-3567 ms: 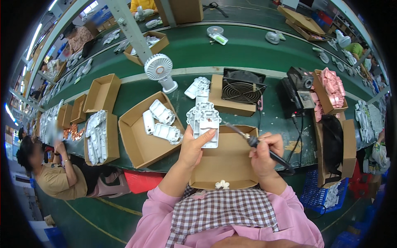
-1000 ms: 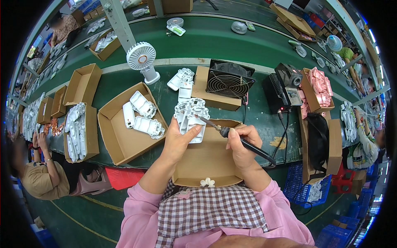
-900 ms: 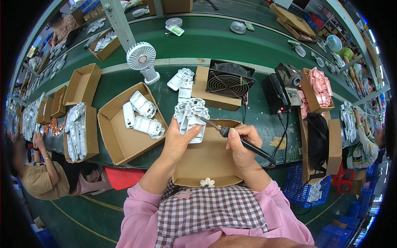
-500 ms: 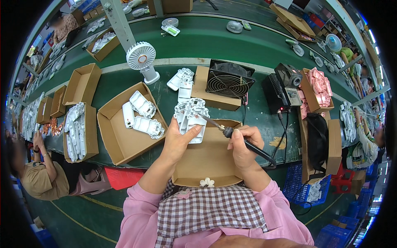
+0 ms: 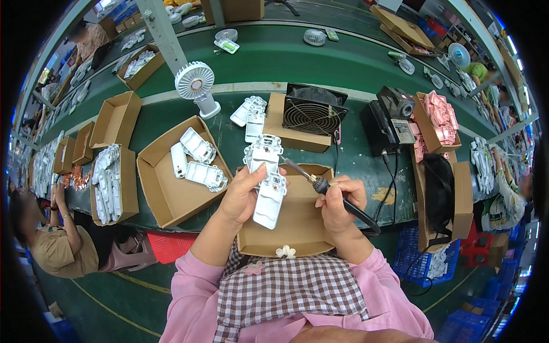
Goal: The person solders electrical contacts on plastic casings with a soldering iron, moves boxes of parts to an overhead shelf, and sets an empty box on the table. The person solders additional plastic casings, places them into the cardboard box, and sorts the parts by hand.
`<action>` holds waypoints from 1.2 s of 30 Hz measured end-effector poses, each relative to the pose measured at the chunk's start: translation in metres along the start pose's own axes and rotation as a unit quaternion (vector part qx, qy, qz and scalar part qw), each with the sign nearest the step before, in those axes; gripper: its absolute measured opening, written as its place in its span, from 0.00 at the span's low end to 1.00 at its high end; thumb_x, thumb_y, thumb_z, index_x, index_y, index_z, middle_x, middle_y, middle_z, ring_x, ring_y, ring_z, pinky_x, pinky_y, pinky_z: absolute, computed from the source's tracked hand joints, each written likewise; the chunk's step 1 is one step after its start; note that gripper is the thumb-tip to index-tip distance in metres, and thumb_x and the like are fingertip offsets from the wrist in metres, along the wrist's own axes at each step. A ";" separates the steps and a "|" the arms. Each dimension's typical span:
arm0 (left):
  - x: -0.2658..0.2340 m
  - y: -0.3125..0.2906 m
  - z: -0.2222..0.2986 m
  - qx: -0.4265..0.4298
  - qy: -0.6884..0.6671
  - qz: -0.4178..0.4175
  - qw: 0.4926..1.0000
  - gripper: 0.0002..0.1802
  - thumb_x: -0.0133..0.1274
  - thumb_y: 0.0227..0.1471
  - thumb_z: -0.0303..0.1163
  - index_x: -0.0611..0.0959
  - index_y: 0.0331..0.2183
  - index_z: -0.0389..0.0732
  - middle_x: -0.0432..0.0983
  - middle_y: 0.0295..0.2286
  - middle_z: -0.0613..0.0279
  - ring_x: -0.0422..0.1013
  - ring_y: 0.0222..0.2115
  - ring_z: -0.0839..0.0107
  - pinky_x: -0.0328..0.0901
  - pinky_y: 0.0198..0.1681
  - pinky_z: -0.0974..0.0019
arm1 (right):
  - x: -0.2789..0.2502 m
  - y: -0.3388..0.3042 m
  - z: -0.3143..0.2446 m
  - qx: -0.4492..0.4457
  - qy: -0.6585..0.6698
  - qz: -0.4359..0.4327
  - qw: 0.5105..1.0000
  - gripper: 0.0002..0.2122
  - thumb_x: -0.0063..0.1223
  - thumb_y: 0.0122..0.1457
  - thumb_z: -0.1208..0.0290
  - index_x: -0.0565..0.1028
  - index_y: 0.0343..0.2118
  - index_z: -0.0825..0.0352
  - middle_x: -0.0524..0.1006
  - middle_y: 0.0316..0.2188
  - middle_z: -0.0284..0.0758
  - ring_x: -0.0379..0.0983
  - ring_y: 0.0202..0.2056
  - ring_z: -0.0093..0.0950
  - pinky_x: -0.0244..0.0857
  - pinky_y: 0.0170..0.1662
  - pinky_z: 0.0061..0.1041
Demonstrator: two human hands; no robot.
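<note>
My left hand is closed on white plastic fan housings, one angled toward me and another behind it with small parts inside. In my right hand is a soldering iron with a black handle, held like a pen. Its metal tip points up and left, a little apart from the housings. Below both hands lies an open cardboard box. Several white housings rest in a larger cardboard box on the left.
A small white fan stands behind the left box. A black cooling fan leans on cardboard, with a black soldering station to its right. Pink housings fill a box further right. A green conveyor runs behind; a person sits at left.
The held housings have turned and spread, with one now hanging lower toward me. The soldering iron's tip has come away from them; my right hand has shifted slightly right.
</note>
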State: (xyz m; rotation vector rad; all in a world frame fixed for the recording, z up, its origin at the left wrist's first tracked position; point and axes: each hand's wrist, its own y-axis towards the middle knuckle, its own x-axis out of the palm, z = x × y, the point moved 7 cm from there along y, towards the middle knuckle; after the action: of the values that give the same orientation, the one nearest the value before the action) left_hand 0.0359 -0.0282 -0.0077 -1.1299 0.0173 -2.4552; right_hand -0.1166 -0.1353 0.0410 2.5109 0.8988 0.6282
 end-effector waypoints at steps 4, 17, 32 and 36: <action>-0.006 0.001 -0.001 0.003 0.023 0.032 0.999 0.19 0.46 0.59 0.39 0.68 0.48 0.37 0.74 0.37 0.54 0.74 0.37 0.64 0.73 0.36 0.61 | 0.000 0.000 0.000 0.000 -0.025 -0.001 1.000 0.05 0.53 0.56 0.79 0.67 0.32 0.68 0.73 0.24 0.37 0.69 0.19 0.19 0.64 0.23 0.17; 0.001 -0.002 0.011 0.139 0.262 0.102 0.949 0.13 0.46 0.60 0.35 0.67 0.40 0.36 0.69 0.27 0.64 0.66 0.19 0.80 0.64 0.18 0.77 | 0.002 0.006 0.008 0.064 -0.093 0.025 0.993 0.06 0.56 0.55 0.78 0.69 0.26 0.69 0.75 0.20 0.35 0.68 0.18 0.15 0.62 0.21 0.15; -0.002 -0.003 0.010 0.141 0.286 0.107 0.942 0.13 0.46 0.60 0.35 0.67 0.38 0.35 0.68 0.27 0.63 0.67 0.20 0.80 0.64 0.18 0.76 | 0.005 0.007 0.010 0.093 -0.116 0.016 0.989 0.06 0.56 0.55 0.77 0.69 0.26 0.70 0.75 0.21 0.34 0.68 0.18 0.14 0.62 0.21 0.15; -0.003 -0.003 0.010 0.139 0.288 0.109 0.941 0.13 0.46 0.60 0.35 0.67 0.39 0.35 0.68 0.27 0.63 0.67 0.20 0.80 0.64 0.18 0.76 | 0.005 0.007 0.010 0.090 -0.109 0.015 0.990 0.06 0.57 0.55 0.77 0.69 0.26 0.70 0.75 0.21 0.34 0.68 0.18 0.14 0.62 0.21 0.15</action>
State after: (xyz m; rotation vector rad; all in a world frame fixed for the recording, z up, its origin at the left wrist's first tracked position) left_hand 0.0432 -0.0223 -0.0027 -0.2515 -0.0277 -2.3999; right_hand -0.1040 -0.1391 0.0383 2.6928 0.8712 0.2840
